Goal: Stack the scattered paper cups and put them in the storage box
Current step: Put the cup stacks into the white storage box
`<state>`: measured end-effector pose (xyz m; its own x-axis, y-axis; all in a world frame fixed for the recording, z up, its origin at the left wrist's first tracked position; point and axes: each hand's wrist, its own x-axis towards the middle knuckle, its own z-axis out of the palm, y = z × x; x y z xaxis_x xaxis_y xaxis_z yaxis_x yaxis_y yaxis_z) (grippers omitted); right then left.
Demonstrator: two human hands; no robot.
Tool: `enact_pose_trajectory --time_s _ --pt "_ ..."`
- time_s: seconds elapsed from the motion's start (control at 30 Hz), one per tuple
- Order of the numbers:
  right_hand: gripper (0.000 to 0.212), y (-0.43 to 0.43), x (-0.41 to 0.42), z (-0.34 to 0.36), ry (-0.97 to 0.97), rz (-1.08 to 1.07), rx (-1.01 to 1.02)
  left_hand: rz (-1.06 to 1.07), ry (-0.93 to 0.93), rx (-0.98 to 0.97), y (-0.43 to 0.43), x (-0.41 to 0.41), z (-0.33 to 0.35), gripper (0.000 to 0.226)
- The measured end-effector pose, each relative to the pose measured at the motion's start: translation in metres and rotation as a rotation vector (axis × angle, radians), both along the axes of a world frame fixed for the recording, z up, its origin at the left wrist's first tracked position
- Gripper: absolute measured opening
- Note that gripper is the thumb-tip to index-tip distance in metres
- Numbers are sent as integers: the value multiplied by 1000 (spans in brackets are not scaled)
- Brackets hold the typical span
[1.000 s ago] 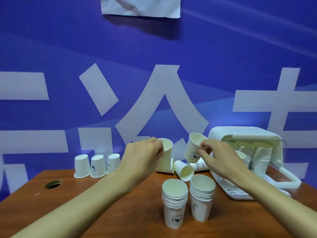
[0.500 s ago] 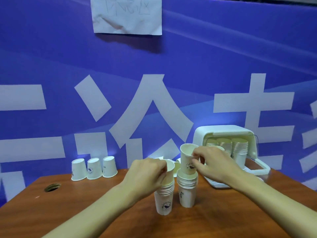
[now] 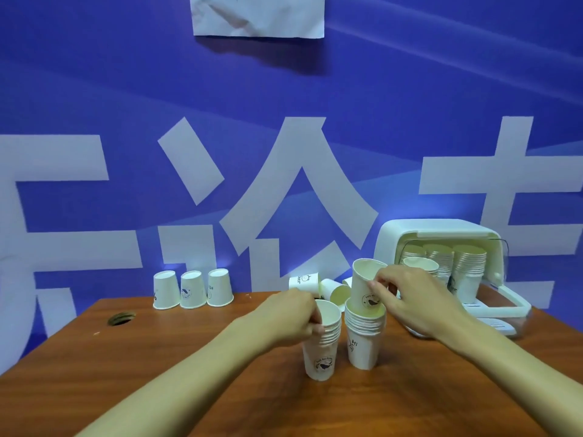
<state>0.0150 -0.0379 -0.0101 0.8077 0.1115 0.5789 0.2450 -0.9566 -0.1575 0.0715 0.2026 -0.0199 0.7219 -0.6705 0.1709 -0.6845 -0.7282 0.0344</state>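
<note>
Two stacks of white paper cups stand side by side on the wooden table [image 3: 157,367]. My left hand [image 3: 291,316] grips the top cup of the left stack [image 3: 321,351], which sits nested in it. My right hand [image 3: 410,301] pinches the rim of a single cup [image 3: 366,291] whose base is entering the right stack [image 3: 364,339]. Behind them lie a few loose cups [image 3: 334,291] on their sides. Three upside-down cups [image 3: 192,290] stand in a row at the back left. The white storage box [image 3: 441,234] at the right holds several cup stacks.
A round cable hole [image 3: 121,318] is in the table at the left. A blue banner wall with large white characters rises right behind the table. The box's open lid [image 3: 501,316] lies flat in front of the box.
Both hands brought their cups from the back of the table down onto the two stacks. The left cup is now seated in its stack; the right cup has sunk lower into its stack.
</note>
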Motion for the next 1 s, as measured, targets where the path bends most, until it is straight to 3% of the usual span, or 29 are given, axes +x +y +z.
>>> enact_pose_trajectory --time_s 0.4,0.53,0.63,0.87,1.0 --pt "34 -4 7 -14 -32 -51 -35 -29 131 32 -4 8 8 26" --pt "31 4 13 -32 202 -23 -180 -27 131 17 -4 7 6 26" --pt "34 2 17 -42 283 -10 -90 -30 127 8 -4 10 4 24" --pt "38 6 12 -59 168 -47 -254 -30 121 -11 -2 6 1 25" --pt "43 5 8 -49 176 -60 -323 -33 0 -11 0 -3 -5 21"
